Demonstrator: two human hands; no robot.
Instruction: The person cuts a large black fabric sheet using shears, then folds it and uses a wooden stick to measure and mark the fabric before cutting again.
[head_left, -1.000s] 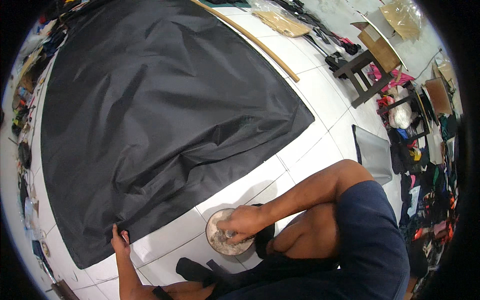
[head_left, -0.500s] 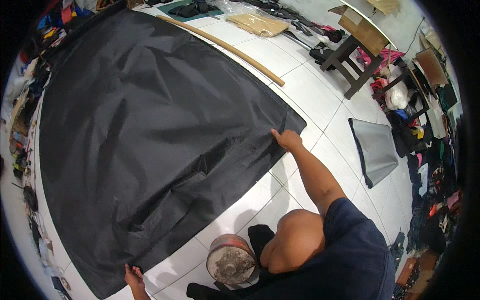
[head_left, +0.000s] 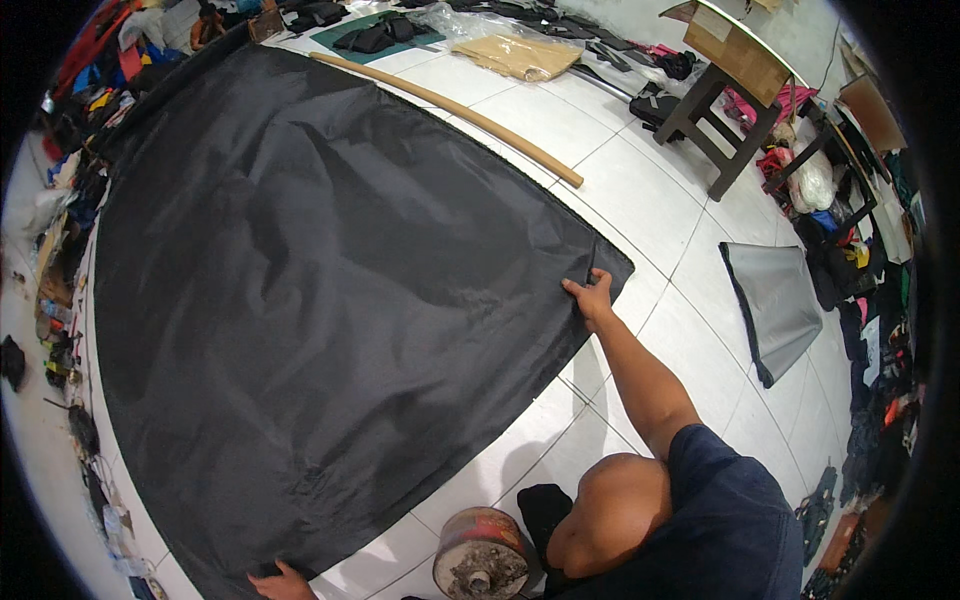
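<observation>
While the large black fabric sheet (head_left: 320, 300) lies spread flat on the white tiled floor (head_left: 650, 200), the right hand (head_left: 590, 298) pinches its near right corner, the left hand (head_left: 283, 583) presses flat on its near left edge, beside the round rusty weight (head_left: 480, 555).

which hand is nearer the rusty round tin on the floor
Left. The left hand rests on the near edge of the black fabric, just left of the rusty round tin. The right hand grips the fabric's far right corner, well beyond it.
</observation>
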